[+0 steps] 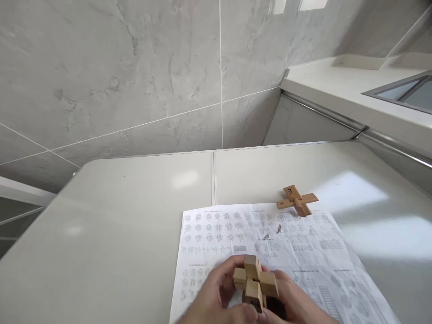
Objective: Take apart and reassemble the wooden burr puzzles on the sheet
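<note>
A wooden interlocking puzzle (pixel 254 282) made of crossed light-brown bars is held just above a printed sheet, at the bottom of the view. My left hand (pixel 216 297) grips it from the left, fingers curled around its lower bars. My right hand (pixel 297 301) closes on it from the right and below. A second, smaller wooden cross puzzle (pixel 297 201) lies on the table past the sheet's far edge, out of reach of both hands.
The instruction sheet (pixel 303 252), covered in small diagrams, lies flat on a pale table (pixel 118 225) with a seam down its middle. Grey tiled wall stands behind. A white counter (pixel 337 85) with a metal-framed inset runs along the right.
</note>
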A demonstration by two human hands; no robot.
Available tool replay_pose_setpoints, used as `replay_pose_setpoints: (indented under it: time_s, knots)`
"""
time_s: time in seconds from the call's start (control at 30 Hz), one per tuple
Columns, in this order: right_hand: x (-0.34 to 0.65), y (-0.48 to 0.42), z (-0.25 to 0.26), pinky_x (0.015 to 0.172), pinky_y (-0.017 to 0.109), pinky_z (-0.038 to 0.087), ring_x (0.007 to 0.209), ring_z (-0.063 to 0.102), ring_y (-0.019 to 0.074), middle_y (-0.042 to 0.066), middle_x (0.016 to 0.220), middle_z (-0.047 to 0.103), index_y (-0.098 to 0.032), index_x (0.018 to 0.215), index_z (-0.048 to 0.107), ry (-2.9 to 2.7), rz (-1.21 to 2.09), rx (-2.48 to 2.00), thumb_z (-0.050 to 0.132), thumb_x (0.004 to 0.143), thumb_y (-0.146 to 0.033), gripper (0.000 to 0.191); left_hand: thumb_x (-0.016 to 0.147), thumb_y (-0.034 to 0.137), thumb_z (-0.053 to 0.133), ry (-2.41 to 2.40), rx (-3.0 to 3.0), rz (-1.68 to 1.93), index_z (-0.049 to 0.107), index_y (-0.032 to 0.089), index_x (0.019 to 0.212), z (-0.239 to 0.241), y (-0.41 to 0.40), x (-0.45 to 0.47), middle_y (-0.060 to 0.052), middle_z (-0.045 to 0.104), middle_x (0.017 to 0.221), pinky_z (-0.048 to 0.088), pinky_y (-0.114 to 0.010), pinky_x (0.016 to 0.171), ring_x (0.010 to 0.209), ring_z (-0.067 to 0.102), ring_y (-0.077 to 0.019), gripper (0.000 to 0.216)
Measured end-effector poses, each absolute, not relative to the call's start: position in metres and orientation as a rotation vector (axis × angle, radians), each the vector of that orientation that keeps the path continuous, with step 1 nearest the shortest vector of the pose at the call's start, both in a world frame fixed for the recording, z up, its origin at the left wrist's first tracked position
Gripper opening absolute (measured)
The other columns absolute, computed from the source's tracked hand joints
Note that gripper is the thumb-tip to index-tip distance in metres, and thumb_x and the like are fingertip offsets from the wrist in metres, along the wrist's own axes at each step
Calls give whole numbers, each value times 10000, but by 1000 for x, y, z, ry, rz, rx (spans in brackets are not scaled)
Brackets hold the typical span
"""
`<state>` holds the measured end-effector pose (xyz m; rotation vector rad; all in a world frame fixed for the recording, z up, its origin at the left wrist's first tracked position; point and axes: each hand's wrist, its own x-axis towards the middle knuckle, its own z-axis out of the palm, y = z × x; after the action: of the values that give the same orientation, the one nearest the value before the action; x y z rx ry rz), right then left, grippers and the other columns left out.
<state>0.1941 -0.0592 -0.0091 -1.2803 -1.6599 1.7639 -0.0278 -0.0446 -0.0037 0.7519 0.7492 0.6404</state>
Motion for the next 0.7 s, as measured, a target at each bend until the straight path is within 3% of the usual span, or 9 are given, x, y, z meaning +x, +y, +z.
replay_pose_setpoints:
  time_s: [0.13,0.37,0.43,0.57,0.7]
  knots:
    - [208,-62,-20,789,361,563,813,668,244,57,885,703,-233,1102,760,-1504,1913,-1236,609,997,-766,563,761,526,971,700,766,644,732,255,1370,0,-42,-30,-155,744,1275,504,-520,1093,1285,649,-405,708]
    - [201,-49,-23,619,266,480,616,608,160,11,712,656,-205,884,720,-1340,2133,-900,704,944,-777,575,797,513,947,637,808,643,708,232,1367,1,-40,-28,-173,727,1311,513,-465,1045,1201,688,-371,679]
    - [197,-48,-18,582,250,440,591,578,142,3,695,636,-194,866,712,-1300,2136,-872,726,949,-743,556,777,432,959,639,805,655,716,230,1355,-1,-40,-27,-161,726,1312,520,-438,1016,1178,691,-356,659]
    - [192,-47,-9,576,249,415,574,541,131,-7,655,604,-186,808,678,-1306,2116,-912,744,946,-715,551,686,114,896,667,808,641,730,238,1338,-3,-40,-27,-117,743,1269,540,-397,973,1144,708,-330,685]
    - [190,-45,-4,546,246,390,533,506,124,-18,607,569,-190,767,652,-1340,2096,-942,749,912,-752,588,673,70,909,633,802,648,720,242,1330,-3,-40,-27,-119,719,1314,570,-409,958,1141,735,-343,705]
